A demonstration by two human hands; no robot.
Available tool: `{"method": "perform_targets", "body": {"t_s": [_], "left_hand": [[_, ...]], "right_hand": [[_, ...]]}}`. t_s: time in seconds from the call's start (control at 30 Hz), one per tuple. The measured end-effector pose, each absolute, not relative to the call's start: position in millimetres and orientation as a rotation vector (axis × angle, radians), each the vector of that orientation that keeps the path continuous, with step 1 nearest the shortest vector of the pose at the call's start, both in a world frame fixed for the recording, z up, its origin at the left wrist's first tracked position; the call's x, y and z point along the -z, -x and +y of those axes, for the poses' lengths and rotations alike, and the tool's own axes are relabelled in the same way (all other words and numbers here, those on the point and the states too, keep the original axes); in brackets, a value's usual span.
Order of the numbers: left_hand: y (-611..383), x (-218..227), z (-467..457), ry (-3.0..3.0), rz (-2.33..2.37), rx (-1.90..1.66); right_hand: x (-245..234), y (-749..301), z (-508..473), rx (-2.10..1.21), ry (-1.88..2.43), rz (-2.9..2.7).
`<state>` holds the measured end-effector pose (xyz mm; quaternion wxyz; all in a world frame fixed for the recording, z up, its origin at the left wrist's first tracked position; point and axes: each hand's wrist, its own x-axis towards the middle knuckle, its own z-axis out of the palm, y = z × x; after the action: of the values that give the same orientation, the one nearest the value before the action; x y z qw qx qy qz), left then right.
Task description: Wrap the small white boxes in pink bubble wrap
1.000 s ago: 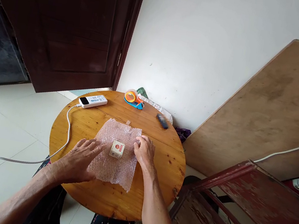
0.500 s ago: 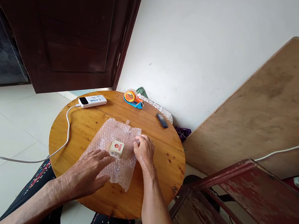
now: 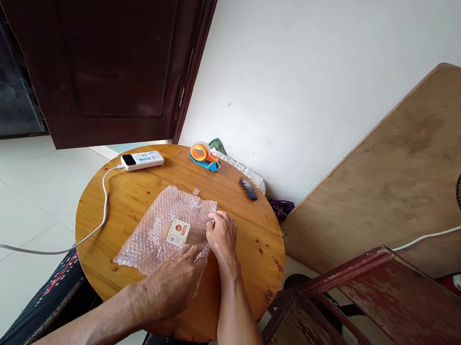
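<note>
A small white box with a red label (image 3: 177,233) lies on a sheet of bubble wrap (image 3: 158,225) spread over a round wooden table (image 3: 127,202). My left hand (image 3: 171,290) rests at the near right corner of the sheet, just below the box, its fingers curled on the wrap's edge. My right hand (image 3: 223,236) sits at the sheet's right edge beside the box, fingers bent and pinching the wrap.
At the table's back lie an orange and blue tape dispenser (image 3: 203,154), a white power bank (image 3: 142,160) with a white cable (image 3: 104,204) trailing off left, and a small dark object (image 3: 249,189). A worn red wooden chair (image 3: 365,321), a leaning board and a fan stand at right.
My left hand slid from the left of the box across to the sheet's near right corner. The bubble wrap's near edge has shifted. My right hand stayed at the right edge.
</note>
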<state>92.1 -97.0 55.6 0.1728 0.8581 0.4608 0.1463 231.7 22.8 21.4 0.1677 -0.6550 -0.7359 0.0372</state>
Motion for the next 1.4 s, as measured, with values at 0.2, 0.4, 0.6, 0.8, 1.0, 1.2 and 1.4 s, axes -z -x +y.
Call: {"method": "perform_targets", "body": {"t_s": [0.2,0.4,0.6,0.8,1.0,1.2,1.4], "left_hand": [[-109.8,-46.1,-76.1,-2.344,1.424,-0.344],[-127.3,-26.2,-65.4,-2.558,1.494,-0.235],[-125.1,-24.7,-70.3,-2.568,1.496,-0.303],[-132.3,-24.4,-68.6,-2.422,1.527,-0.333],[-131.7,-15.6,-77.0,-2.367,1.473,-0.344],[-141.2,10.1,-79.3,-2.542,1.370,-0.209],[-137.6,3.0,-78.6,-2.499,1.449,-0.398]], "right_hand": [[-20.1,-238.8,27.7,-0.132,1.850,-2.078],[-20.0,-247.9,33.2,-0.150,1.801,-2.056],[-21.2,-250.4,34.3,-0.166,1.780,-2.051],[-26.1,-249.2,35.3,-0.201,1.777,-2.057],[-58.4,-247.7,11.1,-0.319,1.573,-2.145],[-62.4,-198.7,-20.7,-0.403,1.309,-2.407],[-68.8,-231.3,-18.9,-0.350,1.352,-2.145]]}}
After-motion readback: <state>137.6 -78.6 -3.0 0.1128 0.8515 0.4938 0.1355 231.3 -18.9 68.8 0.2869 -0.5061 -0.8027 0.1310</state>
